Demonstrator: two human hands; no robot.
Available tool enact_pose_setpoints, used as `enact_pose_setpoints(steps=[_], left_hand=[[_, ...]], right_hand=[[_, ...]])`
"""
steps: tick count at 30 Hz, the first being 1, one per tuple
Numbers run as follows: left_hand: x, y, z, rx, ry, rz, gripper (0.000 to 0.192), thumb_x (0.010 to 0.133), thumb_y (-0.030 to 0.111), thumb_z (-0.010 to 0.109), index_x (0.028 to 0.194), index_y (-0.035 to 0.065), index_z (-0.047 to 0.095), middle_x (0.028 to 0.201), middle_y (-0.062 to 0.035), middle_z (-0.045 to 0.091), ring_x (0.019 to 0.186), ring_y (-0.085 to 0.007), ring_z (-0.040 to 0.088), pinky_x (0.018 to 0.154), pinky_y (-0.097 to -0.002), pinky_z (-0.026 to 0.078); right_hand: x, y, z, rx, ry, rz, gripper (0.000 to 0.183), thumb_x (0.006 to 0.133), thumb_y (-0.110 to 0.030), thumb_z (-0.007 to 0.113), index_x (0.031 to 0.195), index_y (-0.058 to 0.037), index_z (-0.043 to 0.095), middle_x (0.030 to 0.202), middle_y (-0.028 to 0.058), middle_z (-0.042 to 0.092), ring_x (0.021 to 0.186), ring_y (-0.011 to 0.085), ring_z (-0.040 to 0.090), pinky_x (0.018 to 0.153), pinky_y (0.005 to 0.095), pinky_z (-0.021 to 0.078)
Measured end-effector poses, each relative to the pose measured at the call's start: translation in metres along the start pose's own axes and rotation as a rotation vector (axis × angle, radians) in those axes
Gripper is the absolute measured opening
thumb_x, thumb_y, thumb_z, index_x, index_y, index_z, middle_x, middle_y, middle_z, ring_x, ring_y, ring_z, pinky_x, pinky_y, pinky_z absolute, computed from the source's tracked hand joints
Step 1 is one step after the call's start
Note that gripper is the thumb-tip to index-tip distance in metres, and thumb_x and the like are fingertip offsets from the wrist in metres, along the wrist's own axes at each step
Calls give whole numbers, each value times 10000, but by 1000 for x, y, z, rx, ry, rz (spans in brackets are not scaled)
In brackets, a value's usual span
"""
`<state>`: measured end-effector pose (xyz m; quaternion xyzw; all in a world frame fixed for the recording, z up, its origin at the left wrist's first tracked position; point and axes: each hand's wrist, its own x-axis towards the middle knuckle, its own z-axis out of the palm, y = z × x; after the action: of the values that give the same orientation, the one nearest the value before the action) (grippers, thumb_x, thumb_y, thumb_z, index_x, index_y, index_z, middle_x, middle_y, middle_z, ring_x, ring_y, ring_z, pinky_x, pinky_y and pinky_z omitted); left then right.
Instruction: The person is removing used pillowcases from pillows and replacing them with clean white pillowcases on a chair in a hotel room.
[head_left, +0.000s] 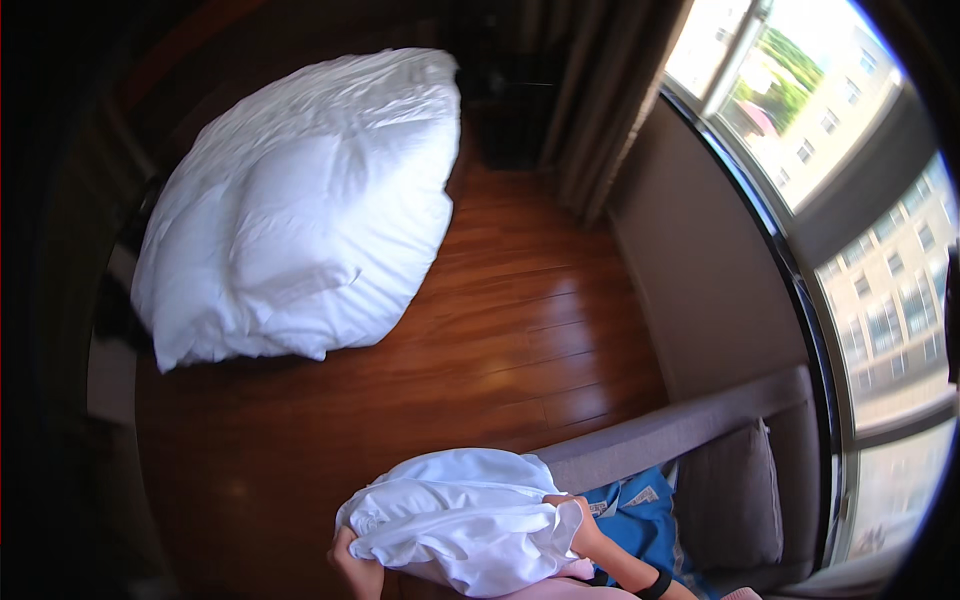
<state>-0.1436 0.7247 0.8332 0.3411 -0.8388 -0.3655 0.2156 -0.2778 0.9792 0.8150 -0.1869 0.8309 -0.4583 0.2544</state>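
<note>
A bulky white item in white fabric (465, 517), perhaps a pillow in its case, is held between my two hands at the bottom of the head view. My left hand (352, 562) grips its lower left corner. On the right side, my right hand (581, 525) clutches a loose edge of the cloth, and a dark band circles that wrist. Farther off, at the upper left, white bedding (390, 187) covers a bed, with white pillows (292, 217) lying on it.
A grey sofa (630, 442) stands at the lower right, bearing a blue cloth (637, 525) and a grey cushion (731, 495). Wooden floor (495, 360) runs between bed and sofa. Curtains (600, 112) hang beside a large window (787, 97) on the right.
</note>
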Motion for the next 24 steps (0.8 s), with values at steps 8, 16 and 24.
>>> enact_pose_setpoints(steps=[8,16,24], left_hand=[[-131,-37,-30,21,325,-365,246,565,98,600,543,24,367,536,-155,440,536,-335,449,473,-357,342],[-261,-14,-26,63,650,-707,279,549,125,630,539,22,371,523,-134,409,533,-308,424,486,-362,330],[-355,12,59,20,753,-998,211,499,127,639,565,26,466,545,-129,479,560,-299,469,500,-346,355]], right_hand=[[-9,2,28,-74,-435,-166,188,509,-120,618,616,-6,512,564,99,503,494,177,468,495,282,384],[-31,-4,48,-291,-759,-297,190,518,-111,590,668,-11,529,580,139,531,569,313,541,509,299,412],[-14,38,58,-462,-1190,-400,187,522,-157,582,633,-26,507,558,142,493,553,318,513,482,304,396]])
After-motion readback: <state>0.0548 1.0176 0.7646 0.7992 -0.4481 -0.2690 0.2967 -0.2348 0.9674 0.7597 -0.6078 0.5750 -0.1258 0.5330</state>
